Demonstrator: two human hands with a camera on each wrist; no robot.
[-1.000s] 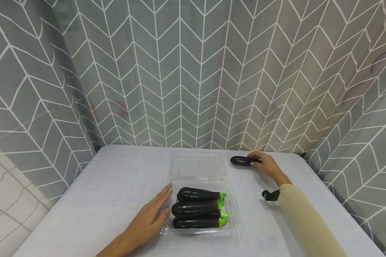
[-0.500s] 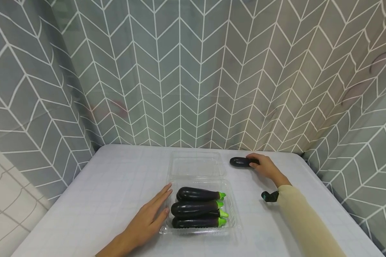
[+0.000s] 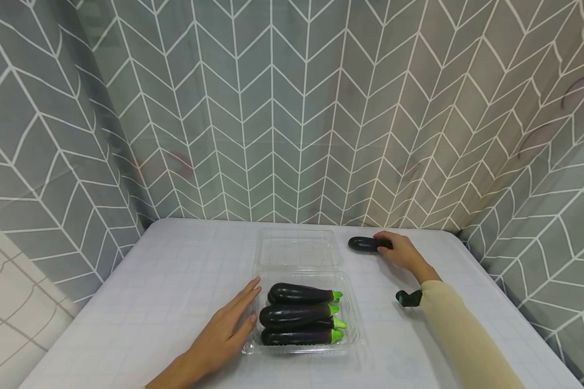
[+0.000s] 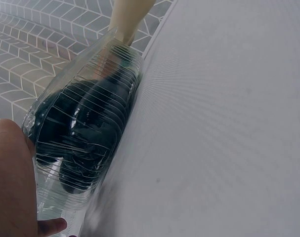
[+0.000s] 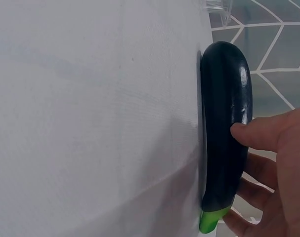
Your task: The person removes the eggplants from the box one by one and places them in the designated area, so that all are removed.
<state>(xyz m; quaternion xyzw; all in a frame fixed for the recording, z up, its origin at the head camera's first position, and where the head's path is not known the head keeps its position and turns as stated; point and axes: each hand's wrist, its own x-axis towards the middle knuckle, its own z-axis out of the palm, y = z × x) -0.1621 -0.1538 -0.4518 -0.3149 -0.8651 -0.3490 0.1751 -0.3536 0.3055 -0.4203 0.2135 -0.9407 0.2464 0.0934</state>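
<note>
At the table's far right, my right hand (image 3: 400,253) grips a dark purple eggplant (image 3: 363,244) that lies on the cloth. The right wrist view shows my thumb on one side of this eggplant (image 5: 224,113) and my fingers on the other, near its green stem end. My left hand (image 3: 224,330), fingers extended, rests against the left side of a clear plastic clamshell container (image 3: 351,302). Inside the container lie several eggplants (image 3: 297,316), some stacked, green stems pointing right. Through the ribbed wall, the left wrist view shows them as dark shapes.
The container's hinged lid (image 3: 299,251) lies flipped back behind its base. A white cloth covers the table (image 3: 175,270). Grey chevron-patterned curtains (image 3: 292,119) stand along the back and both sides. A small dark device (image 3: 409,297) is strapped at my right wrist.
</note>
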